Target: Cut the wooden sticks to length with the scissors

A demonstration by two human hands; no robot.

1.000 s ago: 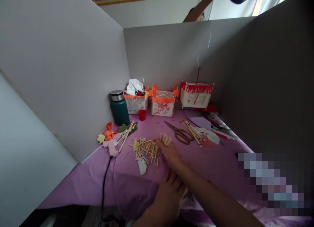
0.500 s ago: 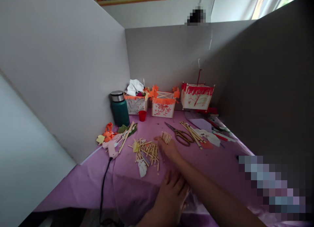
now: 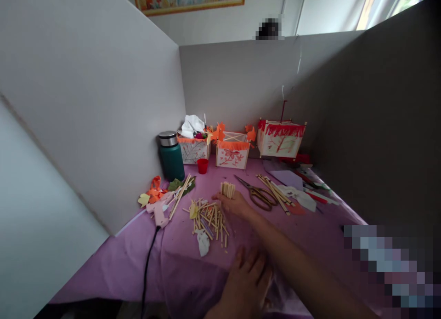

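Note:
My right hand [image 3: 238,205] is closed around a bundle of short wooden sticks [image 3: 228,189], held nearly upright above the purple tablecloth. Just left of it lies a loose pile of wooden sticks [image 3: 215,219], mixed with yellow and white paper scraps. Near the table's front edge, my left hand [image 3: 246,280] rests with its fingers stretched out and slightly apart, below my right forearm. To the right of the bundle lie scissors [image 3: 257,193] with bronze-coloured handles, beside several longer sticks [image 3: 275,193].
At the back stand three decorated paper lanterns or boxes, the middle one [image 3: 232,156] orange-fringed, the right one [image 3: 282,139] red-fringed. A green bottle [image 3: 172,160], red cup [image 3: 202,166] and corded pink glue gun [image 3: 159,213] are on the left. Grey panels [image 3: 138,103] enclose the table.
The stick bundle in my right hand has tipped more upright and moved slightly left. My left hand has drawn back a little toward the front edge. The view has shifted slightly.

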